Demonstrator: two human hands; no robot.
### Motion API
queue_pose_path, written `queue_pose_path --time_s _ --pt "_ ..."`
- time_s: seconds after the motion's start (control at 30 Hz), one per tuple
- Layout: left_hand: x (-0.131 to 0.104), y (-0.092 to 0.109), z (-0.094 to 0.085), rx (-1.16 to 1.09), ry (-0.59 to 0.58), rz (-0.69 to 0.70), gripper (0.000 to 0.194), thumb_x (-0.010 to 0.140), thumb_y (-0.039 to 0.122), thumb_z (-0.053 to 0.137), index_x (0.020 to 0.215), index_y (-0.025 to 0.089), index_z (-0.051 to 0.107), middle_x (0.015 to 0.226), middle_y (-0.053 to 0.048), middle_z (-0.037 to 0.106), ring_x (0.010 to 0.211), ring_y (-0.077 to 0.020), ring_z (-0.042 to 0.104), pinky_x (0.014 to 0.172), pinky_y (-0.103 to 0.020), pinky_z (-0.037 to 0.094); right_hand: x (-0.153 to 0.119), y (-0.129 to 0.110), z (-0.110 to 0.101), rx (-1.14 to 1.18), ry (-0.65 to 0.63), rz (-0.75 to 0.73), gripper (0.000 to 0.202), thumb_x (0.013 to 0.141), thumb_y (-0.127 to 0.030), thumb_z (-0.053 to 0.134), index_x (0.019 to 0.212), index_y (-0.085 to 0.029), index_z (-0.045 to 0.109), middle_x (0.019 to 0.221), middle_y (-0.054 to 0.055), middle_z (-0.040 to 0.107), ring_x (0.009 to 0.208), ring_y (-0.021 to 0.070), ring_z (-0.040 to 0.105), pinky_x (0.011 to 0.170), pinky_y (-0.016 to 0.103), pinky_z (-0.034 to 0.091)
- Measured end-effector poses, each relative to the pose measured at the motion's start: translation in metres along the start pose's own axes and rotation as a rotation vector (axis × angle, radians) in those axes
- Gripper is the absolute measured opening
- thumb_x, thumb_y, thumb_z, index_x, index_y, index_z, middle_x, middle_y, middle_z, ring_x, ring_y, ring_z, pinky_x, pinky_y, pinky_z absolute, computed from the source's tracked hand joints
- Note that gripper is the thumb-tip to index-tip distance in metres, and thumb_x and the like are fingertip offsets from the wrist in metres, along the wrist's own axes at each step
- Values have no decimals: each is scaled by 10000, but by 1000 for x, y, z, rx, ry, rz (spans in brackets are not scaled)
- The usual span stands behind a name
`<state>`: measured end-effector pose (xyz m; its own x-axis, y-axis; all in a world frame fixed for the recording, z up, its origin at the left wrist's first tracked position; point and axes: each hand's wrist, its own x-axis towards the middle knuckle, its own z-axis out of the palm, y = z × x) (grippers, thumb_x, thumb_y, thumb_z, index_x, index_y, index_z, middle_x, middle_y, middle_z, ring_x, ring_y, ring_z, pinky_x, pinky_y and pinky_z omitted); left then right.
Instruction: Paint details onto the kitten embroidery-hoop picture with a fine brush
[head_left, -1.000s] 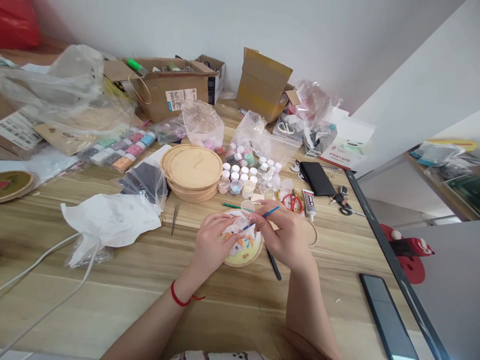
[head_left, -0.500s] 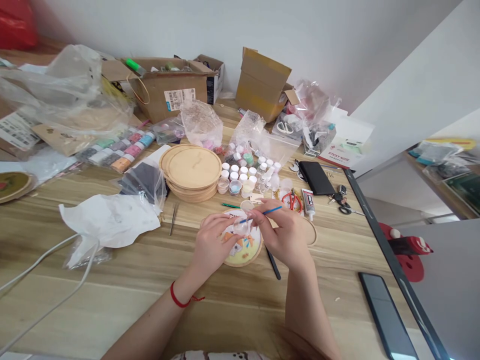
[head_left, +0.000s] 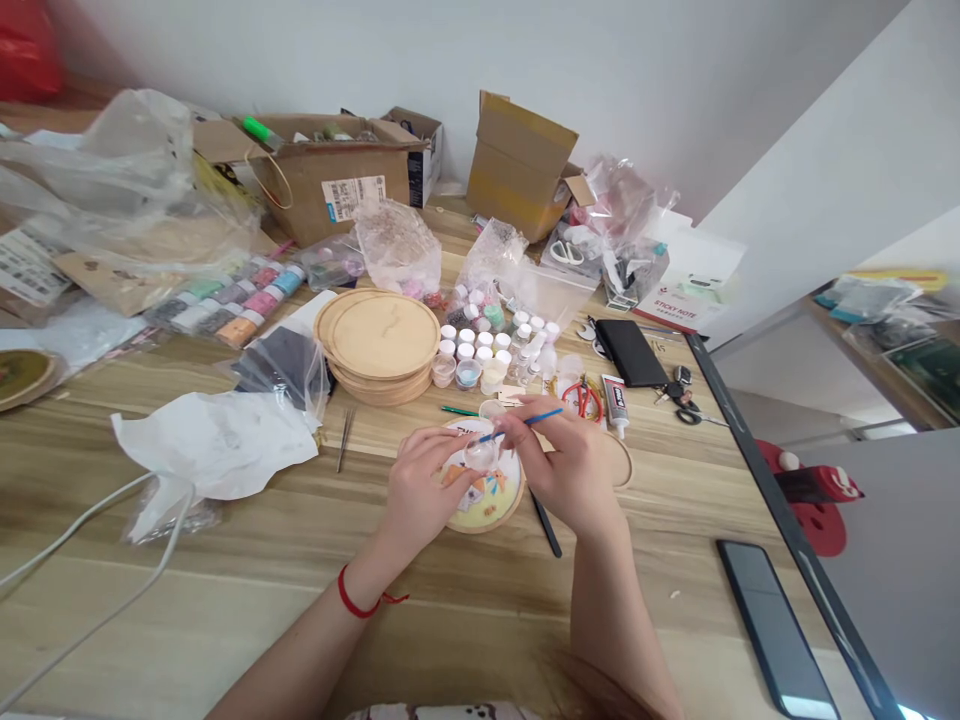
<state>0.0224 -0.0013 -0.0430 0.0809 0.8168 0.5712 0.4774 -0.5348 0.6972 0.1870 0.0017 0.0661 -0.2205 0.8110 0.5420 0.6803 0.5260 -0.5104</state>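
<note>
My left hand is closed on a small clear plastic cup, gripping it between thumb and fingers. In my right hand is a thin blue stick, perhaps a brush handle, slanting down to the left toward the cup. Its lower end and whatever is in the cup are hard to make out. Below both hands lies a round picture in a wooden frame, with a yellow ground, an orange-and-white animal shape and some lettering. A black stick lies beside the frame, and a green pencil-like stick lies behind it.
Stacked wooden discs and several white-capped jars stand behind my hands. Red-handled pliers, a glue tube and a phone are to the right. Crumpled white paper and tweezers lie left. Cardboard boxes stand at the back.
Both hands keep nearly the same place and grip, with the cup and blue stick barely shifted. The view has moved very slightly.
</note>
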Motion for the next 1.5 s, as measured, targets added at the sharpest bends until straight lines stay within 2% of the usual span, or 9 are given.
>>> queue_pose_path --time_s 0.13,0.27,0.4,0.6,0.73,0.83,0.93,1.07,1.5 --pt "-1 0 0 -7 -6 7 267 758 286 790 1007 207 735 910 -68 755 930 -249 672 849 -419 534 0 -1 -2 -16 -34 13 264 943 -227 532 699 -216 631 670 19 691 639 169 661 630 286 501" --pt "-2 -1 1 -7 -6 -7 270 752 256 794 1011 206 735 919 -67 753 936 -248 668 846 -420 532 0 -1 -2 -11 -6 14 264 939 -213 533 695 -212 633 699 28 701 675 172 670 658 280 499" --pt "-1 -3 2 -7 7 -12 274 749 273 799 1006 203 736 918 -69 751 923 -248 669 836 -418 534 -1 -1 -2 20 -49 42 260 940 -216 545 702 -202 647 734 29 718 665 151 667 613 244 476" --pt "0 -3 0 -11 28 -19 261 753 287 799 989 193 737 921 -75 749 932 -246 666 842 -410 540 -1 -2 -2 52 -66 44 250 947 -216 545 729 -187 663 684 13 701 620 127 647 582 219 453" --pt "0 -2 0 -5 27 -22 257 753 268 796 992 195 736 926 -75 747 935 -245 667 844 -405 543 -1 -2 -3 -4 -29 67 258 953 -231 537 734 -185 664 669 21 680 601 130 625 555 224 433" --pt "0 -1 0 -17 30 -3 265 755 256 793 1003 186 731 926 -73 747 934 -240 667 850 -402 543 -1 -2 -3 78 -98 46 280 966 -245 517 722 -193 646 692 21 684 631 132 636 594 223 463" --pt "0 -1 1 -15 42 -6 269 760 271 791 1008 187 729 937 -75 746 934 -238 665 850 -402 543 -1 -2 -2 44 -43 74 272 972 -262 506 753 -198 653 702 28 683 657 142 643 605 230 471" --pt "0 -2 0 -5 38 -13 268 756 280 794 1000 190 729 931 -76 744 934 -242 668 844 -403 548 -1 -2 -2 71 -87 72 286 974 -270 506 736 -200 647 706 25 684 642 135 635 608 230 476" --pt "3 -3 -3 10 35 -26 251 755 242 786 993 188 726 945 -74 743 932 -236 672 850 -396 554 -3 -1 2 84 -57 88 272 967 -256 518 739 -189 650 710 23 681 632 130 622 596 235 454"
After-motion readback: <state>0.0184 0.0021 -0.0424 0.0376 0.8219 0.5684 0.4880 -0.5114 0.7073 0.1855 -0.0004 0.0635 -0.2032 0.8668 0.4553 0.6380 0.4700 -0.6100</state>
